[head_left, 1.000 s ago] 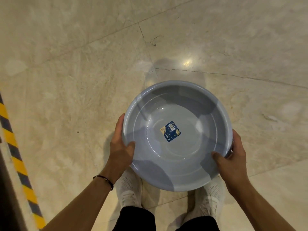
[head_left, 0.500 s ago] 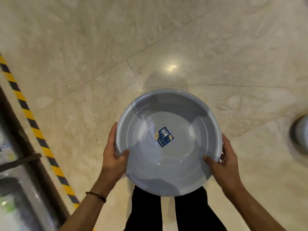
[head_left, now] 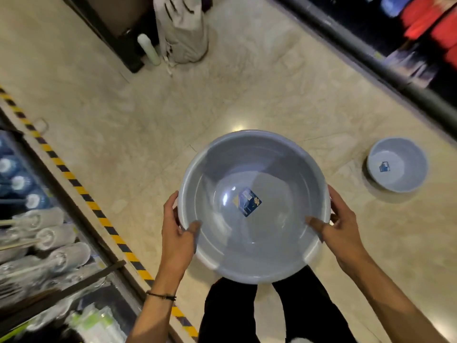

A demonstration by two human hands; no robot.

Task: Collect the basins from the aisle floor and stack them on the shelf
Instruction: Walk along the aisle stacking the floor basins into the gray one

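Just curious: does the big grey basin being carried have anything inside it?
Empty, apart from a label: the large grey plastic basin shows its bare bottom, with only a blue sticker stuck at the centre.

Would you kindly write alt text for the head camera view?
Both hands, left hand and right hand, hold a large grey basin by its rim above a marble aisle floor. A smaller basin sits on the floor to the right; shelves line both sides.
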